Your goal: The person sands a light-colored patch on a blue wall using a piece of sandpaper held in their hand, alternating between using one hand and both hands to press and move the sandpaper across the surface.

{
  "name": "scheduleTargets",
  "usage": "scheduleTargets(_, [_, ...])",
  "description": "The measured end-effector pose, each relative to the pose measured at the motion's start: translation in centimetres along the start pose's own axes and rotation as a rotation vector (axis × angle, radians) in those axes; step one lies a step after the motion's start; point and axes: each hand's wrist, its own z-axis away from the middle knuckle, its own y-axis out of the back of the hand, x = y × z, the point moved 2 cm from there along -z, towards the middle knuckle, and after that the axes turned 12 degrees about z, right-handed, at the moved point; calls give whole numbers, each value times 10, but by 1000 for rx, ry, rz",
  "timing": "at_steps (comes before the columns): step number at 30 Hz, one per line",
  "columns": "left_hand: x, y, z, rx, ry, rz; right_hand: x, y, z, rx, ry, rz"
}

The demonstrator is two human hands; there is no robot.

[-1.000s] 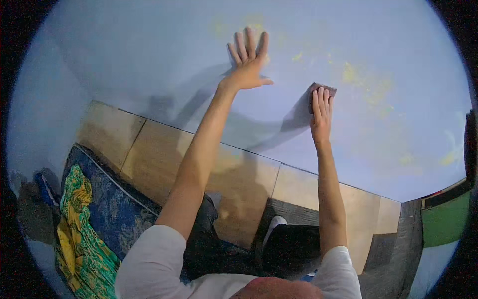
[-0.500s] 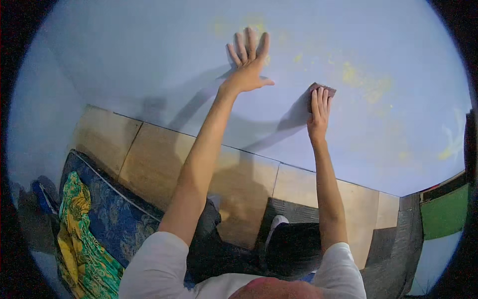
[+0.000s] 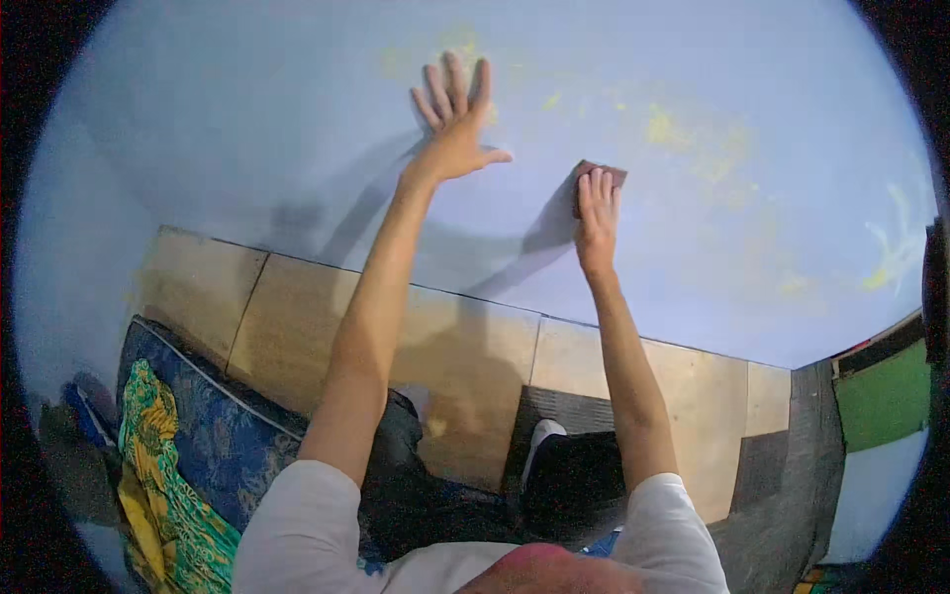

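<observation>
On the pale blue wall (image 3: 693,267), the right hand (image 3: 596,223) holds a small brown pad (image 3: 618,175) flat to the surface. Its grip is closed over the pad: the fingers lie close together, stretched along the outer face, and the pad's upper edge and corner show past the fingertips. Whether the thumb clamps the pad's side is hard to tell.

Higher up and to the left, the left hand (image 3: 450,144) is wide apart, its grip holding nothing; the fingers are spread, the thumb points out to the right, and the palm faces the wall, with the fingertips against it beside faint yellow patches.

The pad sits below and to the left of a brighter yellow patch (image 3: 665,127), well apart from the left hand. Both arms cast shadows leftward across the wall. Below run tan floor tiles (image 3: 693,396); at the lower left, a green-and-yellow patterned cloth (image 3: 148,436) lies over a dark blue mattress (image 3: 233,426).
</observation>
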Motion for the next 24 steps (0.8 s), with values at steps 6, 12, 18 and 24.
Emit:
scheduleTargets(6, [1, -12, -1, -50, 80, -4, 12, -18, 28, -105, 23, 39])
scheduleTargets(12, [-4, -2, 0, -29, 50, -42, 6, -18, 21, -103, 40, 34])
scheduleTargets(18, [10, 7, -1, -39, 49, -33, 2, -11, 24, -91, 27, 63])
scheduleTargets(24, [8, 8, 4, 35, -1, -26, -4, -5, 22, -76, 29, 60])
